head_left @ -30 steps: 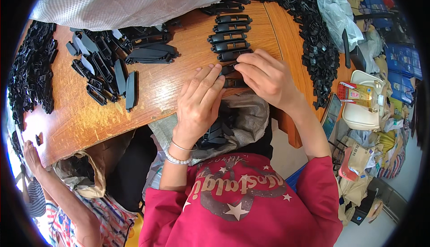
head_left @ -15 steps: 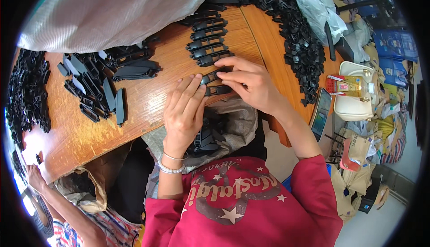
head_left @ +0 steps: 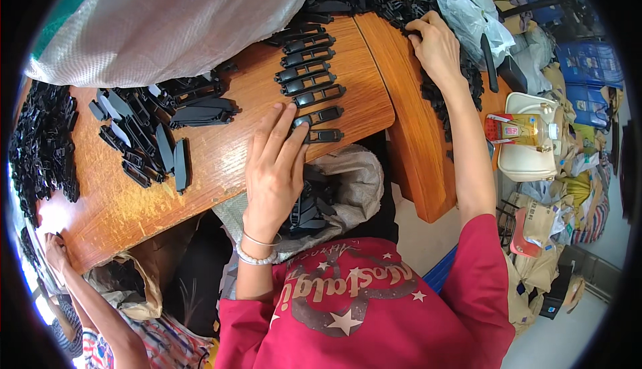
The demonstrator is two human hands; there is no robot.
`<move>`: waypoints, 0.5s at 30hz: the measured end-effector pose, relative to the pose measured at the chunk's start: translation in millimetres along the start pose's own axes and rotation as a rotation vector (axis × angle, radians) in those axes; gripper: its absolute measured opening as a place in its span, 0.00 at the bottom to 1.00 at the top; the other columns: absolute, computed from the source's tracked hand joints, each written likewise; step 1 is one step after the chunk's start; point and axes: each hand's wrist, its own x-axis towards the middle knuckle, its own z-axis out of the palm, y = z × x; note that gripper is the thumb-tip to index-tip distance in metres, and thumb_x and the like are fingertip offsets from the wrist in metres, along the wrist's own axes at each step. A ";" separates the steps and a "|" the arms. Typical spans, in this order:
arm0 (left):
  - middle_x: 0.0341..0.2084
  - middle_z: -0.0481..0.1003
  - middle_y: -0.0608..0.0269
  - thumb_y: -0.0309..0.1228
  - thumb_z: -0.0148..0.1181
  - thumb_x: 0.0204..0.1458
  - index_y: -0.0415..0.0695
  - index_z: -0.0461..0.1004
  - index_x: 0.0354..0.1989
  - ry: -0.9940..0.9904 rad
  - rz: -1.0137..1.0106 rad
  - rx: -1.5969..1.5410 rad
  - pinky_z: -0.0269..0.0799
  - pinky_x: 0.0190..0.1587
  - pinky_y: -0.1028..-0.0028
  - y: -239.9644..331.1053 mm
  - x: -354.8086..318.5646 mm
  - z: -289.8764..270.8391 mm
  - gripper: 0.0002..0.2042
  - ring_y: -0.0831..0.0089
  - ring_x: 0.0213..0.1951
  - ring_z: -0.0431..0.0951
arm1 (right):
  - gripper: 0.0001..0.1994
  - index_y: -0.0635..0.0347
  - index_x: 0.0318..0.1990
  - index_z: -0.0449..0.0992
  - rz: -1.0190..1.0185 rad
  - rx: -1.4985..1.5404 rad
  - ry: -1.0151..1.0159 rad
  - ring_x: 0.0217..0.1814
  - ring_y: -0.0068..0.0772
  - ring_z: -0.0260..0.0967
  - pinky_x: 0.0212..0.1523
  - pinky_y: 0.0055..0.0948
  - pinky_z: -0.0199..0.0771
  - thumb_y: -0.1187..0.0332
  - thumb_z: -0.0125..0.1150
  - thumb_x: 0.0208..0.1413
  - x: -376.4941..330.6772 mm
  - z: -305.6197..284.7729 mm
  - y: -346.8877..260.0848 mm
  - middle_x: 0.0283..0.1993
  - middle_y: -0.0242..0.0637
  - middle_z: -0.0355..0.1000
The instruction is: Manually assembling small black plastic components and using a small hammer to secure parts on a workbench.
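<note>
My left hand (head_left: 271, 168) lies stretched out at the table's front edge, its fingertips resting on the left ends of the two nearest black plastic frames (head_left: 326, 115). Farther off, several similar black frames (head_left: 311, 74) lie side by side in a column, each with a rectangular opening. Over at the far right, my right hand (head_left: 438, 48) dips its bent fingers into a heap of small black plastic parts (head_left: 471, 88). Whatever is between those fingertips is too small and dark to make out.
Long black pieces (head_left: 144, 128) and a dark heap (head_left: 43, 141) lie at the left. A white woven sack (head_left: 174, 21) covers the far left. Below the table edge sits an open sack (head_left: 364, 181) of black parts. A co-worker's hand (head_left: 57, 252) is at lower left.
My right hand has left the nearest frames and moved far right to the heap of small parts. My left hand stays on the frames.
</note>
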 end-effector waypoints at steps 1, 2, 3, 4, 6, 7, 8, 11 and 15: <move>0.55 0.70 0.51 0.19 0.63 0.45 0.37 0.75 0.45 -0.006 0.022 0.025 0.67 0.56 0.60 -0.8 2.0 0.3 0.16 0.52 0.58 0.68 | 0.07 0.61 0.37 0.81 -0.020 0.027 0.018 0.42 0.46 0.74 0.40 0.40 0.75 0.75 0.61 0.50 -1.3 -0.1 -0.5 0.39 0.42 0.71; 0.55 0.70 0.51 0.19 0.63 0.45 0.37 0.75 0.45 -0.008 0.022 0.026 0.67 0.56 0.60 -1.7 3.1 0.8 0.16 0.52 0.58 0.68 | 0.06 0.60 0.36 0.80 -0.047 0.078 -0.007 0.39 0.47 0.74 0.38 0.42 0.74 0.74 0.59 0.51 -3.0 -0.2 -2.3 0.37 0.42 0.71; 0.55 0.69 0.50 0.20 0.63 0.46 0.36 0.75 0.44 -0.003 0.018 0.021 0.67 0.55 0.60 -2.4 4.0 1.3 0.15 0.51 0.56 0.68 | 0.06 0.60 0.36 0.80 -0.045 0.079 -0.008 0.39 0.47 0.74 0.38 0.42 0.74 0.74 0.59 0.51 -4.7 1.1 -4.2 0.37 0.42 0.71; 0.55 0.68 0.49 0.21 0.63 0.46 0.36 0.75 0.44 0.002 0.014 0.015 0.67 0.54 0.59 -2.9 4.2 1.7 0.14 0.50 0.55 0.69 | 0.06 0.60 0.36 0.80 -0.028 0.080 0.041 0.37 0.48 0.74 0.37 0.42 0.74 0.74 0.58 0.52 -6.5 3.3 -6.5 0.36 0.42 0.71; 0.56 0.67 0.48 0.24 0.65 0.46 0.37 0.74 0.45 -0.008 -0.006 0.013 0.67 0.53 0.58 -6.1 1.1 3.8 0.17 0.49 0.53 0.69 | 0.08 0.60 0.37 0.79 0.093 0.052 0.064 0.37 0.51 0.73 0.38 0.41 0.73 0.70 0.54 0.58 -7.0 1.5 -11.4 0.37 0.42 0.74; 0.56 0.67 0.48 0.26 0.66 0.45 0.37 0.73 0.46 0.020 0.011 -0.002 0.67 0.53 0.58 -5.9 2.0 3.5 0.18 0.49 0.53 0.68 | 0.08 0.60 0.37 0.79 0.095 0.053 0.064 0.37 0.51 0.73 0.38 0.41 0.73 0.70 0.54 0.58 -3.3 -0.7 -13.4 0.37 0.42 0.74; 0.56 0.67 0.48 0.27 0.68 0.45 0.38 0.72 0.48 0.048 0.030 -0.020 0.67 0.52 0.57 -5.3 3.0 3.0 0.20 0.48 0.53 0.68 | 0.09 0.61 0.38 0.79 0.141 -0.005 -0.033 0.38 0.52 0.73 0.39 0.42 0.73 0.68 0.53 0.59 1.3 -3.2 -14.3 0.37 0.44 0.75; 0.55 0.67 0.48 0.30 0.69 0.44 0.37 0.71 0.49 0.042 0.025 -0.023 0.67 0.52 0.57 -3.7 4.5 4.3 0.23 0.47 0.53 0.68 | 0.11 0.64 0.34 0.78 0.077 -0.013 -0.030 0.34 0.54 0.75 0.36 0.45 0.75 0.66 0.54 0.58 1.6 8.2 -8.3 0.32 0.51 0.76; 0.54 0.68 0.48 0.29 0.69 0.44 0.36 0.71 0.48 0.102 0.063 -0.017 0.67 0.52 0.58 -0.6 12.1 6.6 0.22 0.48 0.52 0.69 | 0.09 0.66 0.35 0.77 0.071 0.042 -0.058 0.35 0.54 0.75 0.36 0.45 0.76 0.67 0.56 0.56 -5.6 0.9 -17.1 0.35 0.51 0.75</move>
